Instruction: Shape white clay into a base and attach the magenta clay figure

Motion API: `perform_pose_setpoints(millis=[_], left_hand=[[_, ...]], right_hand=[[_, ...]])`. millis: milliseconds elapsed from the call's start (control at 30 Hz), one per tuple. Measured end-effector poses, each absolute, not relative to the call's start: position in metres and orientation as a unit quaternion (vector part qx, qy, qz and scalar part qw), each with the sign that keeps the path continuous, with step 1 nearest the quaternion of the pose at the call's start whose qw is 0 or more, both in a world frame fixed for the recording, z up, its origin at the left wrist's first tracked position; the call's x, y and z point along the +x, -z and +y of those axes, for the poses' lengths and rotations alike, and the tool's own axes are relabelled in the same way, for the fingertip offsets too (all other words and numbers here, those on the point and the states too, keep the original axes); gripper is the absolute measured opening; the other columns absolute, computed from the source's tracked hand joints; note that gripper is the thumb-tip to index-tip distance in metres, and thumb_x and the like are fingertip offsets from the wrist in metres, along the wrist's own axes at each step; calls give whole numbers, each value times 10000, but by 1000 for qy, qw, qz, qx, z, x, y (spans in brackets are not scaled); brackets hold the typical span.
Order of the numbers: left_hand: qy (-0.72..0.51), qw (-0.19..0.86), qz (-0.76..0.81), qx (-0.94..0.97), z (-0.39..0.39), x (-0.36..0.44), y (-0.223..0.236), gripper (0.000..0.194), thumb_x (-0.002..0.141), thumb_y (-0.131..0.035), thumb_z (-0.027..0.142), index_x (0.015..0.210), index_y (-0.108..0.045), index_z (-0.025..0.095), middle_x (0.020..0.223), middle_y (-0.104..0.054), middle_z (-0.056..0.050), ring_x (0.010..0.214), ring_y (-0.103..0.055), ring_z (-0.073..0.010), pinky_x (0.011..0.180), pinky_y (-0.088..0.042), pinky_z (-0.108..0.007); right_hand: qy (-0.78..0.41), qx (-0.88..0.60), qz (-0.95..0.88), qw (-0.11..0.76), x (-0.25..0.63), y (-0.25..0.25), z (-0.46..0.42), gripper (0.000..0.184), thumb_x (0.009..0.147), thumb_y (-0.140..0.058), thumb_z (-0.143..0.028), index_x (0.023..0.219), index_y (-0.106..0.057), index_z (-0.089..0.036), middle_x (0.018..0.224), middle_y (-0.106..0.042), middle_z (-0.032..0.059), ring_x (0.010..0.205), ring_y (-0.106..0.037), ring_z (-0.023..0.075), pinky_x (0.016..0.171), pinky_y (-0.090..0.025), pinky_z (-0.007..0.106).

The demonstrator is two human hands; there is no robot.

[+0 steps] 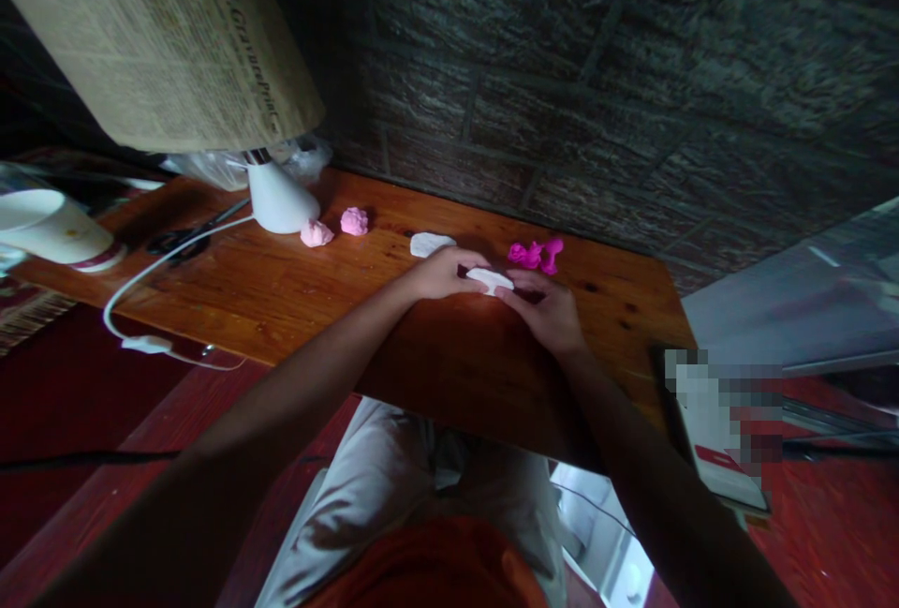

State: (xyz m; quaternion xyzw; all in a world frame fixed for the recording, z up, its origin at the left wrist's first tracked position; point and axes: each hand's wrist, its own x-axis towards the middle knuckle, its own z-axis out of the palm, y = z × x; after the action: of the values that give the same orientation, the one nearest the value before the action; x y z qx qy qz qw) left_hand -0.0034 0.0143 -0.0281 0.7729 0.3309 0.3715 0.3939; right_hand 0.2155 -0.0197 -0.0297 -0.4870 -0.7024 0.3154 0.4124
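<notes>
Now pinching a white piece point(491, 280), with left hand point(444, 274) and right hand point(553, 313) both curled nearly closed, near magenta lumps point(525, 256) at two o'clock.

One camera, worn on the person's head, looks forward and steeply down over the near side of the table point(618, 308). It sits above the trousers point(351, 486), which show just before the table, and faces the wall point(562, 74) behind it. The view is wide, close enough to take in both forearms reaching over the table, yet broad enough for the floor point(835, 533) beyond the table's right end.
</notes>
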Motion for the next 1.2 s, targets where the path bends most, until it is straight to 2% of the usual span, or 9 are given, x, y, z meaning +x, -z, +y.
perform_pose_setpoints(millis=[133,233,333,433,633,733,933,1200], left_hand=[[-394,460,335,722,14,0,22,288,720,-777,360,845,-692,115,767,-690,-17,689,-606,-129,613,-427,-219],[-411,507,335,680,12,4,15,345,666,-819,365,857,-683,111,779,-682,-13,696,-600,-125,629,-433,-225],[-422,533,344,648,9,8,12,423,614,-853,351,921,-684,115,823,-690,-15,723,-609,-130,649,-446,-229],[-417,554,350,630,7,11,13,440,609,-861,345,937,-680,113,826,-688,-14,720,-608,-125,654,-452,-230],[-399,577,354,618,5,12,13,399,703,-806,385,968,-694,110,876,-707,-36,782,-627,-135,730,-472,-261],[-402,552,380,623,7,11,14,374,749,-764,434,909,-705,100,811,-697,-27,738,-614,-128,684,-456,-248],[-421,538,390,618,7,12,17,365,735,-778,448,834,-711,104,771,-696,-23,693,-603,-118,640,-452,-233],[-407,566,380,608,3,15,14,410,678,-823,436,884,-693,106,829,-716,-50,746,-643,-142,685,-514,-263]], right_hand=[[-355,-469,-703,400,217,25,-19,215,740,-752,-388,868,-758,-215,944,-782,50,885,-723,220,907,-539,387],[-401,-451,-668,436,215,17,-19,241,749,-741,-395,916,-759,-223,995,-778,44,940,-710,218,920,-534,393],[-450,-441,-645,432,213,10,-21,294,751,-740,-421,970,-760,-226,979,-771,33,863,-691,192,782,-545,342],[-487,-436,-632,417,213,8,-23,334,740,-751,-432,1000,-758,-221,900,-756,20,689,-618,132,612,-478,271],[-500,-442,-598,444,214,13,-17,330,707,-779,-429,976,-768,-237,767,-702,-17,574,-484,86,547,-396,247],[-500,-455,-585,447,216,15,-15,343,711,-775,-438,987,-769,-236,727,-685,-16,587,-515,96,549,-412,247],[-502,-457,-601,421,215,13,-18,340,731,-750,-478,968,-777,-236,924,-764,34,791,-658,160,645,-503,270],[-474,-461,-619,424,217,13,-17,308,752,-735,-473,943,-784,-237,804,-752,10,692,-644,145,684,-530,307]])
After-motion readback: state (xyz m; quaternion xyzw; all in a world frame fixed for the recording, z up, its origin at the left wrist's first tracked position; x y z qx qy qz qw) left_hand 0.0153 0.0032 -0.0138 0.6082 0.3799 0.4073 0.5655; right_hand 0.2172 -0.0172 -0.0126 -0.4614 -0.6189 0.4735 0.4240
